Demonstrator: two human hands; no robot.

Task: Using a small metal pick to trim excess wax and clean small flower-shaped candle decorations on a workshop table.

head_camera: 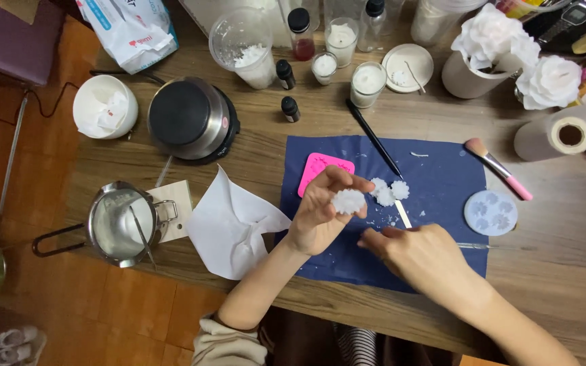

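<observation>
Pinch too hard and the small white wax flower point(348, 200), raised above the dark blue cloth point(442, 169), could crumble. Your left hand point(320, 210) closes its fingertips on it; at four o'clock, your right hand point(418, 254) curls around a thin stick point(402, 213).

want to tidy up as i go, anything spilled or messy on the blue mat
Yes: small white wax crumbs lie scattered on the blue mat, near the loose wax flowers and one stray flake farther up. The left hand holds another wax flower.
</observation>
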